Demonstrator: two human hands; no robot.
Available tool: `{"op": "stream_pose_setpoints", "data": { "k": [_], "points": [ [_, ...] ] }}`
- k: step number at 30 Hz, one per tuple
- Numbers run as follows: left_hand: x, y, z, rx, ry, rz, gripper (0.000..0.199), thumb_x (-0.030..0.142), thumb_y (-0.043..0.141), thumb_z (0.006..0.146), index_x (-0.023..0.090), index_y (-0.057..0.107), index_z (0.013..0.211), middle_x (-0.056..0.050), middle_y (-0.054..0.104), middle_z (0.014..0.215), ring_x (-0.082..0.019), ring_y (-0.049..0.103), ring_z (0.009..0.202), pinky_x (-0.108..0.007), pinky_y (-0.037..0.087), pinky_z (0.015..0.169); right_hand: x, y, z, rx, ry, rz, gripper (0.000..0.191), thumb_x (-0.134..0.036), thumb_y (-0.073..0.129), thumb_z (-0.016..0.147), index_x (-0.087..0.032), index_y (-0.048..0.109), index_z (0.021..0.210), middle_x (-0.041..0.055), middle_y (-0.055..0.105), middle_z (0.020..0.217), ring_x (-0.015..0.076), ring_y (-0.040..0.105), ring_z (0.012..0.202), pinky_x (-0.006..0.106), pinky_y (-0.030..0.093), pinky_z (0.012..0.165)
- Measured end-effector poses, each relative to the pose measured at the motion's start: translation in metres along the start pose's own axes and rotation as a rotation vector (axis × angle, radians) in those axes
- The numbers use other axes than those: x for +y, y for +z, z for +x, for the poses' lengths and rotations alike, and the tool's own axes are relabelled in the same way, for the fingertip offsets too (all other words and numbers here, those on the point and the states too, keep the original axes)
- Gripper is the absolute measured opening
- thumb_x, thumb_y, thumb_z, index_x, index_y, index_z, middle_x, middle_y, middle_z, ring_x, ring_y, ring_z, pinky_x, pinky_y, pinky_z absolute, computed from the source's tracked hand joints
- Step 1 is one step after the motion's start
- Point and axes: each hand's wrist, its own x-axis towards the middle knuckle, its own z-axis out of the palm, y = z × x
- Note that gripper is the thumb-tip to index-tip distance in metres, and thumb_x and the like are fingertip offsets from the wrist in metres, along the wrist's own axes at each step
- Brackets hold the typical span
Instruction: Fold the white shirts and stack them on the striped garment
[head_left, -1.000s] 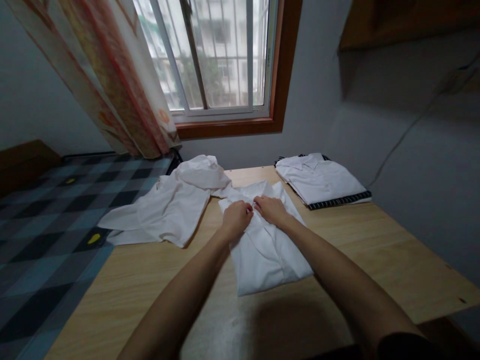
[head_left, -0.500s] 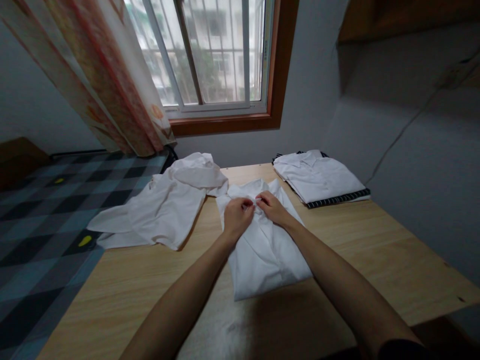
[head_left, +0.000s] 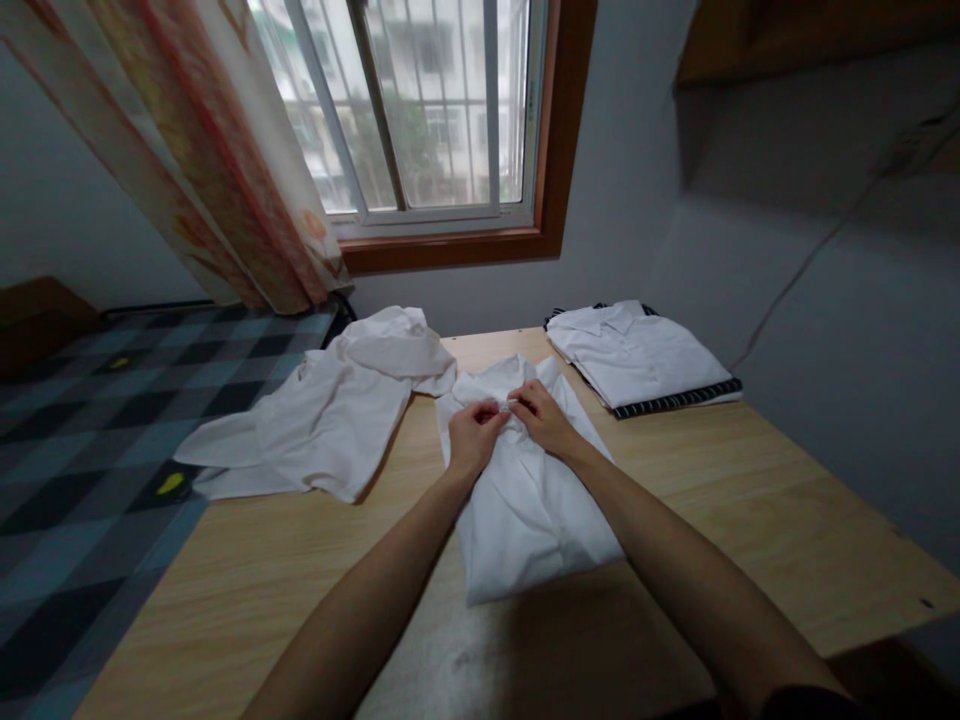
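Two bare forearms are reaching forward from the near edge of the wooden counter [head_left: 750, 520], converging over a folded white shirt [head_left: 525, 510] that is lying flat in the middle of the counter, its near hem squared off and its collar end pointing toward the window. The left hand [head_left: 471, 437] and the right hand [head_left: 541, 416] are meeting at the shirt's collar end, fingertips almost touching each other. Both are pinching small bits of the white fabric there between thumb and fingers; exactly what part of the collar or placket they are gripping is too small to tell.

Just left of the folded shirt, a loose white shirt [head_left: 322, 420] is sprawling unfolded, touching the folded one near its collar and spilling off the counter's left edge onto a bed covered in a blue and black checked sheet [head_left: 90, 450].

Farther back on the right, well apart from the hands, a stack of folded clothes [head_left: 637, 355] is sitting near the wall: a white collared shirt on top, a dark striped garment showing at the bottom edge.

Beyond the counter, a floral curtain [head_left: 210, 160] is hanging beside a wood-framed barred window [head_left: 435, 110].
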Motion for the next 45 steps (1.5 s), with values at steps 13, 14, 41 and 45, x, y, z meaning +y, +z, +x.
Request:
{"op": "stream_pose_setpoints", "data": {
  "k": [13, 14, 41, 45],
  "points": [
    [-0.001, -0.001, 0.002, 0.082, 0.01, -0.219, 0.018, 0.03, 0.071, 0.065, 0.015, 0.061, 0.069, 0.003, 0.058, 0.064, -0.011, 0.05, 0.06, -0.024, 0.042, 0.061, -0.028, 0.006, -0.008, 0.156, -0.086, -0.149, 0.008, -0.023, 0.057, 0.088, -0.019, 0.064, 0.087, 0.0027, 0.057, 0.079, 0.0161, 0.054, 0.07, 0.028, 0.043, 0.066],
    [-0.001, -0.001, 0.001, 0.081, 0.016, -0.222, 0.019, 0.031, 0.071, 0.065, 0.015, 0.061, 0.069, 0.002, 0.059, 0.064, -0.011, 0.051, 0.06, -0.024, 0.042, 0.061, -0.028, 0.007, -0.008, 0.152, -0.072, -0.146, 0.01, -0.023, 0.056, 0.088, -0.019, 0.065, 0.088, 0.0031, 0.058, 0.08, 0.0162, 0.054, 0.07, 0.029, 0.043, 0.066],
    [-0.006, -0.004, 0.004, -0.108, -0.017, -0.273, 0.025, 0.039, 0.072, 0.066, 0.015, 0.062, 0.064, 0.002, 0.057, 0.06, -0.01, 0.047, 0.058, -0.022, 0.036, 0.055, -0.015, 0.013, -0.005, 0.077, 0.172, 0.082, 0.013, -0.032, 0.06, 0.081, -0.02, 0.058, 0.077, -0.0011, 0.055, 0.07, 0.0148, 0.049, 0.064, 0.028, 0.04, 0.062],
    [-0.004, -0.007, 0.004, -0.159, -0.094, -0.355, 0.03, 0.043, 0.072, 0.065, 0.016, 0.058, 0.065, 0.005, 0.049, 0.055, -0.008, 0.039, 0.051, -0.021, 0.029, 0.048, -0.02, 0.014, -0.005, 0.096, 0.152, 0.034, 0.013, -0.031, 0.058, 0.084, -0.019, 0.058, 0.079, 0.0001, 0.056, 0.074, 0.015, 0.05, 0.066, 0.028, 0.041, 0.063]
  ]
}}
